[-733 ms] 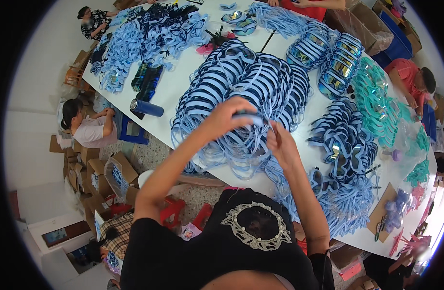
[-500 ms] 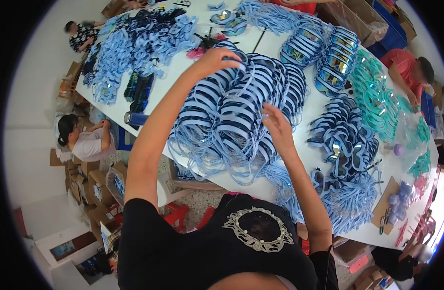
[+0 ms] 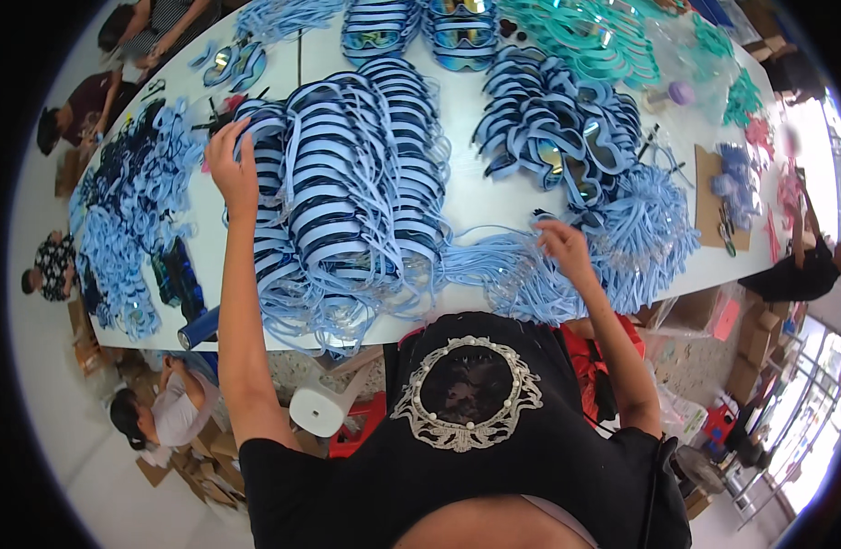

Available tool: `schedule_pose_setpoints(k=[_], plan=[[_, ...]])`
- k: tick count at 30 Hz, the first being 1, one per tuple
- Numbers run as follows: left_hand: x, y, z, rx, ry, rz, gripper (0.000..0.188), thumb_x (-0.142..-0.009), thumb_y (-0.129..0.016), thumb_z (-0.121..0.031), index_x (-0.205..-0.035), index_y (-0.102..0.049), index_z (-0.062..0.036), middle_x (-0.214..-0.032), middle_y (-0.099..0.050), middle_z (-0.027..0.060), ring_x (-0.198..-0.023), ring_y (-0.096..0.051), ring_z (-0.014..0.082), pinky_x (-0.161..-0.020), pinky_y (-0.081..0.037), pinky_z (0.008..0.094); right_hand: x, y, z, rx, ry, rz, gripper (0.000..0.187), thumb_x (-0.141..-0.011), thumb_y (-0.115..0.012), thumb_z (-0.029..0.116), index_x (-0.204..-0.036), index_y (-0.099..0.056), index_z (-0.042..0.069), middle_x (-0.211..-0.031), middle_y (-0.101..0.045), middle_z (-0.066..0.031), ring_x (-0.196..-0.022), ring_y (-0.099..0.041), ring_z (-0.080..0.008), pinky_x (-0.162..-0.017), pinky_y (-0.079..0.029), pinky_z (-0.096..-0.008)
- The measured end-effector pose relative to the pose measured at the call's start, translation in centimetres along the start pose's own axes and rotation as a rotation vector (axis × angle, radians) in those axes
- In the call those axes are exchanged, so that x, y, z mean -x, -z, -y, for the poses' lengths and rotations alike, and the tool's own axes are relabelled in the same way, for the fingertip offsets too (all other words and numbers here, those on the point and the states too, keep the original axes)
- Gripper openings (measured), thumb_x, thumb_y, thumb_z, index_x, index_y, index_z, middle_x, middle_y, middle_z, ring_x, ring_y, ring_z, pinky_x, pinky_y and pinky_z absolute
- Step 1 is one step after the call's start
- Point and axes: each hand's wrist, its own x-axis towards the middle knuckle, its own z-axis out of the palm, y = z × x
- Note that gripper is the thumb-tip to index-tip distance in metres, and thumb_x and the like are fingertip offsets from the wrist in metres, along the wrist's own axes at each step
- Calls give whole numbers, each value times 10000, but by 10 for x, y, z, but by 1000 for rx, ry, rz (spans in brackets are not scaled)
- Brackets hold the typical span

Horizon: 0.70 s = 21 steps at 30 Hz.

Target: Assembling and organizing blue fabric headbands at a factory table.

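Overlapping blue goggles (image 3: 270, 157), the left hand (image 3: 233, 165) partly hides them.

Gap: table (image 3: 489, 199) | flanks: 2 goggle piles (image 3: 333, 174) | near edge: straps (image 3: 480, 262) (loose)

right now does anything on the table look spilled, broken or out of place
Nothing looks clearly spilled or broken. The untidy spot is the blue goggle pile right of the middle: it lies jumbled and faces several ways, while the goggle rows left of it are lined up evenly.
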Motion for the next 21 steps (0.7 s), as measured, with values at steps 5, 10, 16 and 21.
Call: schedule_pose_setpoints(k=[5, 10, 16, 21], plan=[[27, 2, -94, 267, 99, 142, 170, -955, -598, -77, -1067, -720, -38, -1076, -696, 103, -1047, -620, 263, -974, -447, 365, -38, 51, 11, 90, 121, -406, 218, -989, -556, 99, -1149, -681, 21, -888, -693, -49, -671, -598, -96, -606, -473, -247], [88, -17, -179, 575, 210, 383, 159, -933, -583, -28, -1001, -726, -14, -1034, -693, 100, -1005, -633, 221, -917, -475, 317, -116, 58, 51, 520, 545, -533, 232, -940, -585, 72, -1146, -691, 74, -1073, -677, -128, -783, -680, -318, -711, -538, -385], [158, -31, -249, 821, 479, 524, 178, -931, -580, -29, -1024, -729, 0, -1022, -682, 103, -986, -635, 201, -908, -471, 300, -161, 66, 27, 821, 435, -424, 106, -884, -641, 80, -978, -689, 77, -1054, -602, -129, -856, -668, -373, -722, -547, -469], [210, -36, -276, 1010, 716, 498, 194, -956, -574, -42, -1082, -709, 21, -1013, -668, 96, -942, -617, 155, -863, -467, 268, -111, 42, 13, 848, 491, -317, 54, -864, -671, 96, -910, -665, 67, -998, -596, -93, -802, -666, -337, -686, -547, -446]])
